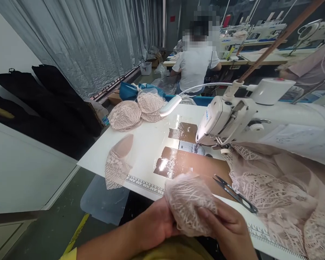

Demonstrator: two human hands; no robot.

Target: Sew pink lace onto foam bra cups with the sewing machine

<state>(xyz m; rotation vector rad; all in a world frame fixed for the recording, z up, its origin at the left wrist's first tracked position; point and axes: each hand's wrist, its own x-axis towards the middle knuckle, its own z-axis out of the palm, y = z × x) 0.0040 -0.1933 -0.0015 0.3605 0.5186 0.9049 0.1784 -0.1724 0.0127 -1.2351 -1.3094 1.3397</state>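
A pale pink lace bra cup [191,204] is held between my two hands at the table's front edge. My left hand [158,218] grips its left side, with most of the fingers hidden beneath the lace. On the other side my right hand [227,224] is closed on the cup, the thumb pressing on its face. Thread snips [237,195] lie on the table just beyond my right hand. A white sewing machine [219,115] stands past the cup, its needle area over a metal plate [188,146].
Stacked lace cups [126,113] sit at the table's far left. A loose lace piece [118,162] overhangs the left edge. Lace fabric [284,191] heaps on the right. A lamp [170,105] arches above the table [146,144]. A person [196,68] sits farther back.
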